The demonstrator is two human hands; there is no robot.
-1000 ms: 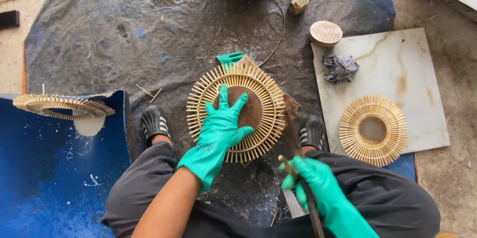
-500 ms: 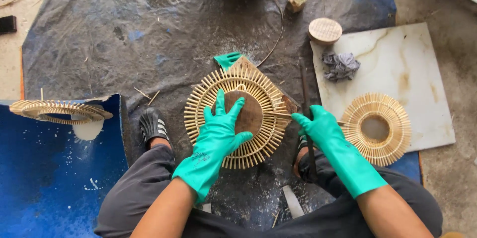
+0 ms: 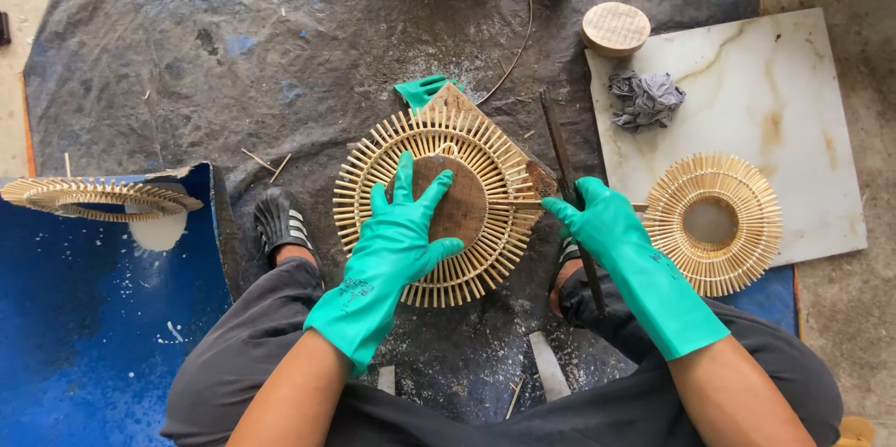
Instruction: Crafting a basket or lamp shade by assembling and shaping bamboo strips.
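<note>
Both gloved hands worked the ring (image 3: 439, 206): left hand (image 3: 403, 232) lay spread flat on its centre, right hand (image 3: 597, 223) beside its right edge, gripping a rod (image 3: 558, 150).

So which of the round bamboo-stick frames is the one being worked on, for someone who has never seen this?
Start at the dark grey tarp spread over the floor. At its middle, just ahead of the seated person's knees, lies a sunburst bamboo frame under the green-gloved left hand. Unlike the frame on the marble tile and the one on the blue sheet, its centre is filled by a brown wooden disc.
</note>
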